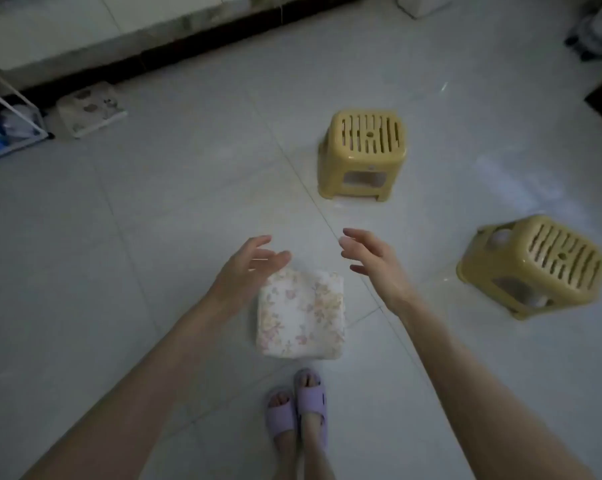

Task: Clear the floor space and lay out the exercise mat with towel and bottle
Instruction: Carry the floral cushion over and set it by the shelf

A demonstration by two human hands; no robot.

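A folded floral cloth bundle point(301, 315) lies on the pale tiled floor just in front of my feet. My left hand point(247, 268) hovers over its upper left corner, fingers apart and holding nothing. My right hand point(372, 261) is stretched out to the right of the bundle, also open and empty. Two yellow plastic stools stand on the floor: one upright stool point(363, 154) beyond my hands, and a second stool point(535, 266) to the right. No mat or bottle is in view.
A small patterned stool point(89, 109) sits by the dark skirting at the left wall, next to a white wire rack point(12, 129) with blue items. Dark objects stand at the top right corner. My feet wear purple slippers point(297, 407).
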